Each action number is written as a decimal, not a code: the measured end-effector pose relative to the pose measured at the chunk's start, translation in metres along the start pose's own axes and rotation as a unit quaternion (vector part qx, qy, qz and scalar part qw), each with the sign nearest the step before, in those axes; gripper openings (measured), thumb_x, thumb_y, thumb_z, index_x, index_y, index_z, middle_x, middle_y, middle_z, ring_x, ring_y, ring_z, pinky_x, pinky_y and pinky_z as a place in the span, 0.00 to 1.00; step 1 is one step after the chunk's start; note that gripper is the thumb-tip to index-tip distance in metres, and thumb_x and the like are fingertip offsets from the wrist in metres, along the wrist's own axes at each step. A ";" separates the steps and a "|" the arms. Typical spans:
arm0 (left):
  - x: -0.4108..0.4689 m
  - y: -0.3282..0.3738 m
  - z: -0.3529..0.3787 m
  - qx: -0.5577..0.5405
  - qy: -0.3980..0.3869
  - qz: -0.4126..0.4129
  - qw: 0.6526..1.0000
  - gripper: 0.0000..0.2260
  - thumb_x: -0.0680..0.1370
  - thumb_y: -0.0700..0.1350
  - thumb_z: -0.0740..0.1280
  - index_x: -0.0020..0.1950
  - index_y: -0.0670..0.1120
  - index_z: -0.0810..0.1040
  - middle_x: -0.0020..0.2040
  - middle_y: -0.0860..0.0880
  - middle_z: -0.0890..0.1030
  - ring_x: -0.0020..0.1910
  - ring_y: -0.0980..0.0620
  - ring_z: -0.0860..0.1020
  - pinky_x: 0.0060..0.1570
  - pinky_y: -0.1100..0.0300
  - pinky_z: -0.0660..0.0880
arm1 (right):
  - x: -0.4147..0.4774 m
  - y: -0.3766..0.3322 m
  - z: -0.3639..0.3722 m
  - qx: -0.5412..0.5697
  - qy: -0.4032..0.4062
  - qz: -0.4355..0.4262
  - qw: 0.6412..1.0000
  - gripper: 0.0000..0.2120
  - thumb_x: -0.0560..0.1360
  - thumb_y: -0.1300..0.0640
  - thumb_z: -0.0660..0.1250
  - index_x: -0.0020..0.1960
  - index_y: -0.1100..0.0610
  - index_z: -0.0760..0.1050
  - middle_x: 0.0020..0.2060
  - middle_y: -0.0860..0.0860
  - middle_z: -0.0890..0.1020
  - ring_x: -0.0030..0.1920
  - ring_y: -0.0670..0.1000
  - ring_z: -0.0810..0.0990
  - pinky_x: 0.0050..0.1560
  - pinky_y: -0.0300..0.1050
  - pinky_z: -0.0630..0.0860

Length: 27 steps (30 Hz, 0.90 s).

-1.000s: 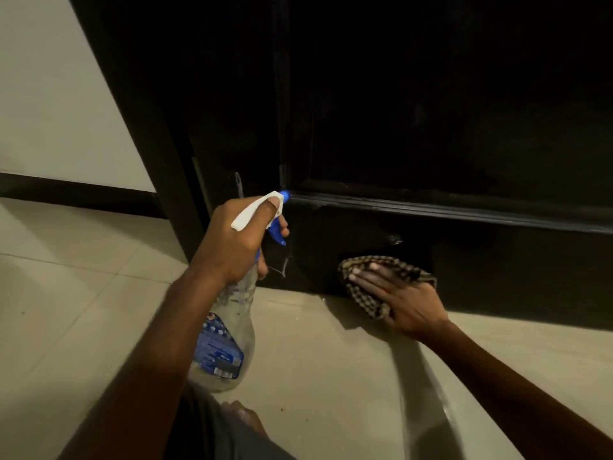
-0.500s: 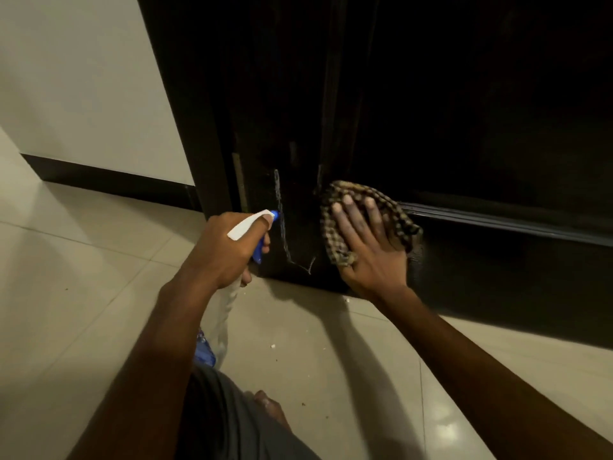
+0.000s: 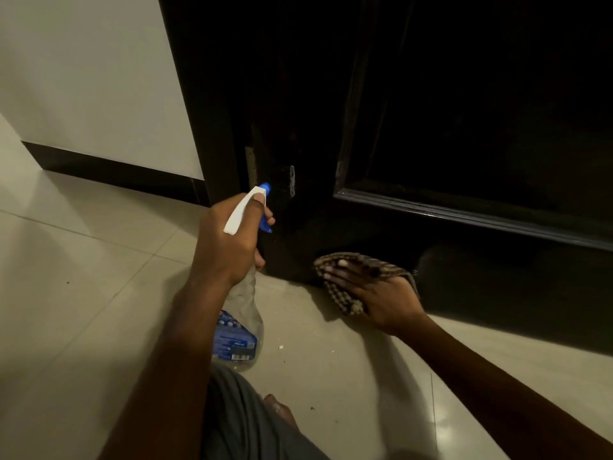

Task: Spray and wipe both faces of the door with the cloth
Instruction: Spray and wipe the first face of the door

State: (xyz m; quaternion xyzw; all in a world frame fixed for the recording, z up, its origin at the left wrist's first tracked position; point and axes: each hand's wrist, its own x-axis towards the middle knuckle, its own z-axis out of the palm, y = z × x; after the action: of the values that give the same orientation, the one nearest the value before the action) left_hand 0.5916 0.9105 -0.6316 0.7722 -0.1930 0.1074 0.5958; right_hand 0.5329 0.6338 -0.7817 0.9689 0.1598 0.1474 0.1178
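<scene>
Two hands work low at a dark door. At the far left a pale wall meets the floor along a dark skirting board, and light glossy floor tiles spread toward the camera. Next comes the dark door frame, with a pale metal hinge just inside it.

The left hand is curled around the neck of a spray bottle. Its thumb lies along the white spray head and one finger hooks over the blue trigger. The blue nozzle points at the hinge edge of the door. The bottle is clear with a blue label and hangs below the fist, close to the person's grey shorts. A bare foot shows just right of the shorts, and a few small crumbs lie on the tiles near the bottle.

Further right the door fills the upper right, almost black, with a raised moulding running across above its bottom rail. A brown checked cloth lies flat against that bottom rail, just above the floor. The right hand rests on it with fingers straight and close together, pressing the cloth to the door face. The cloth's edges show beyond the fingertips and below the palm.
</scene>
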 end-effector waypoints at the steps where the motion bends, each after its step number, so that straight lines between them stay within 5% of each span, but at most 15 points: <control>1: 0.000 0.000 -0.002 0.001 0.007 0.000 1.000 0.14 0.84 0.46 0.58 0.48 0.41 0.79 0.40 0.49 0.82 0.22 0.46 0.75 0.23 0.58 0.75 | -0.008 0.004 -0.004 0.003 0.007 0.032 0.999 0.33 0.77 0.42 0.52 0.81 0.44 0.55 0.79 0.45 0.63 0.78 0.45 0.55 0.63 0.51 0.74; 3: 0.002 -0.001 -0.004 0.005 0.024 -0.001 1.000 0.12 0.84 0.46 0.58 0.48 0.43 0.78 0.41 0.48 0.81 0.24 0.52 0.78 0.22 0.64 0.74 | -0.010 0.005 -0.018 0.012 0.035 0.095 0.995 0.35 0.77 0.40 0.52 0.82 0.46 0.50 0.79 0.47 0.61 0.80 0.49 0.52 0.61 0.55 0.73; 7: 0.004 -0.003 -0.006 0.001 0.066 -0.001 0.998 0.10 0.84 0.45 0.59 0.47 0.49 0.77 0.40 0.52 0.79 0.28 0.58 0.79 0.23 0.69 0.73 | 0.028 -0.010 -0.042 0.035 0.076 0.134 0.988 0.33 0.78 0.42 0.53 0.81 0.47 0.54 0.80 0.48 0.59 0.81 0.49 0.45 0.73 0.56 0.59; 11: 0.004 0.001 -0.007 0.010 0.107 0.019 0.994 0.09 0.84 0.42 0.59 0.48 0.44 0.76 0.36 0.55 0.76 0.28 0.63 0.78 0.25 0.73 0.70 | 0.076 -0.035 -0.041 0.053 0.038 0.062 0.996 0.35 0.78 0.43 0.57 0.82 0.46 0.50 0.81 0.45 0.52 0.80 0.49 0.48 0.70 0.57 0.68; 16: 0.004 -0.002 -0.011 0.026 0.118 0.041 0.992 0.07 0.84 0.40 0.59 0.49 0.43 0.75 0.35 0.55 0.73 0.30 0.65 0.78 0.26 0.74 0.69 | 0.100 -0.064 -0.020 0.046 -0.096 -0.034 0.994 0.34 0.84 0.43 0.52 0.78 0.41 0.31 0.76 0.43 0.31 0.81 0.46 0.46 0.72 0.49 0.63; 19: 0.005 -0.009 -0.017 0.026 0.114 0.030 0.993 0.06 0.83 0.43 0.60 0.51 0.45 0.75 0.38 0.54 0.76 0.32 0.63 0.79 0.26 0.74 0.71 | 0.090 -0.061 -0.003 0.006 -0.128 -0.090 0.988 0.30 0.84 0.44 0.50 0.81 0.46 0.40 0.78 0.45 0.39 0.78 0.44 0.40 0.79 0.47 0.44; 22: 0.009 -0.018 -0.023 0.022 0.106 0.021 0.994 0.11 0.83 0.49 0.59 0.55 0.43 0.77 0.44 0.49 0.80 0.33 0.53 0.81 0.26 0.69 0.75 | 0.073 -0.051 0.000 -0.027 -0.125 -0.104 0.986 0.29 0.80 0.43 0.57 0.79 0.50 0.62 0.78 0.48 0.64 0.76 0.44 0.50 0.73 0.42 0.24; 25: 0.009 -0.022 -0.024 0.020 0.104 0.018 0.994 0.12 0.83 0.49 0.59 0.56 0.42 0.77 0.46 0.47 0.81 0.33 0.49 0.80 0.25 0.69 0.75 | 0.063 -0.040 -0.005 -0.041 -0.158 -0.117 0.980 0.29 0.80 0.42 0.53 0.80 0.48 0.58 0.79 0.46 0.59 0.78 0.43 0.50 0.69 0.38 0.27; 27: 0.008 -0.022 -0.023 0.020 0.104 0.017 0.994 0.11 0.83 0.49 0.59 0.55 0.43 0.77 0.45 0.48 0.81 0.33 0.50 0.81 0.26 0.69 0.75 | 0.062 -0.036 -0.017 -0.019 -0.128 -0.085 0.988 0.30 0.77 0.42 0.51 0.78 0.47 0.62 0.77 0.46 0.65 0.78 0.43 0.53 0.72 0.40 0.43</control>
State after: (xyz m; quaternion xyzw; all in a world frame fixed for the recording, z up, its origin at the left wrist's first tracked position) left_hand 0.6095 0.9358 -0.6416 0.7653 -0.1406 0.2011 0.5950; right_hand 0.5740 0.6914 -0.7606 0.9603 0.2229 0.0150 0.1674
